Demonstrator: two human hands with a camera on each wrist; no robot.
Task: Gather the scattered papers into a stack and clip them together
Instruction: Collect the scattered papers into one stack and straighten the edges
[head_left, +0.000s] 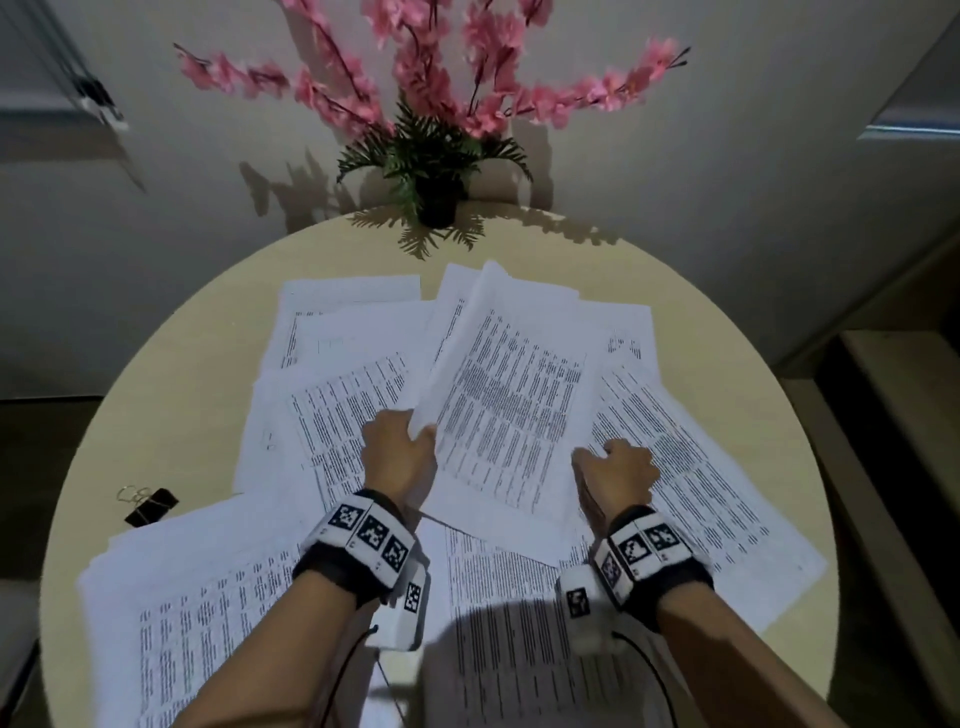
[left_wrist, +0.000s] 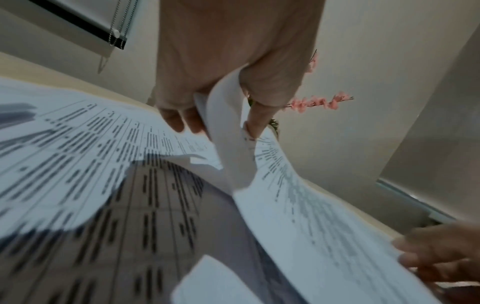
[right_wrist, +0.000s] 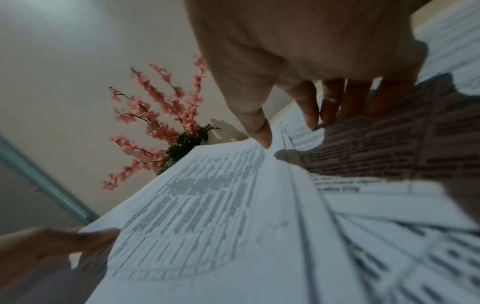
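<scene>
Printed white sheets lie scattered and overlapping across a round beige table (head_left: 171, 374). My left hand (head_left: 400, 452) grips the left edge of a few sheets (head_left: 509, 395) and holds them tilted above the rest; the left wrist view shows that edge (left_wrist: 228, 144) curled between thumb and fingers. My right hand (head_left: 618, 467) hovers over the right-hand sheet (head_left: 691, 467) with its fingertips (right_wrist: 311, 119) down on the paper and its thumb at the lifted sheets' near corner; it grips nothing that I can see. A black binder clip (head_left: 150, 506) lies on bare table at the left.
A dark pot of pink blossom branches (head_left: 436, 171) stands at the table's far edge against the wall. More sheets (head_left: 208, 613) hang over the near-left rim. Cables run from both wrist bands.
</scene>
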